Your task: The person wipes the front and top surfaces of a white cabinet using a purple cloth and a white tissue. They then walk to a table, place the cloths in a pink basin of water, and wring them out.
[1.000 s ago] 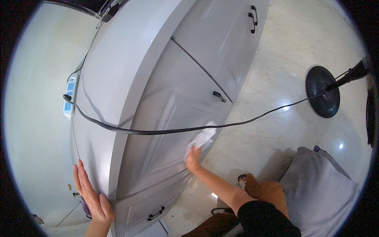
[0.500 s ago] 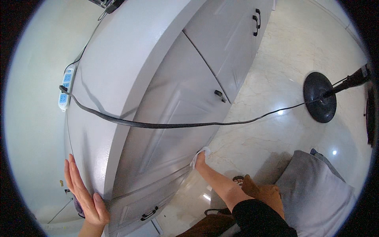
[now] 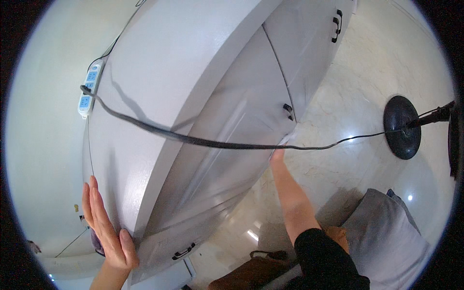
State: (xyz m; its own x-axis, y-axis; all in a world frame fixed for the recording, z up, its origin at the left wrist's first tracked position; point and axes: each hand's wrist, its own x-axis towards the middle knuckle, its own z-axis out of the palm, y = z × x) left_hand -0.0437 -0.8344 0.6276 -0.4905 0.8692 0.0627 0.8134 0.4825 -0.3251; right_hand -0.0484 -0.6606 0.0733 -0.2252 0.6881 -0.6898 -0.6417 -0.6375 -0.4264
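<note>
Apparently mid-wipe: right hand [image 3: 279,153] pressing white cloth [image 3: 288,140] against grey cabinet door [image 3: 241,125], low by its edge, under black cable [image 3: 193,140]. Left hand [image 3: 104,227] flat, fingers spread, braced on cabinet top [image 3: 159,67]. No telling wiped panels from unwiped; share left unclear.

we have one view only, worn on the head, looking steeply down over a white cabinet [image 3: 159,96] close below us, its top and door fronts bending toward the rim, the floor [image 3: 367,72] further off.
</note>
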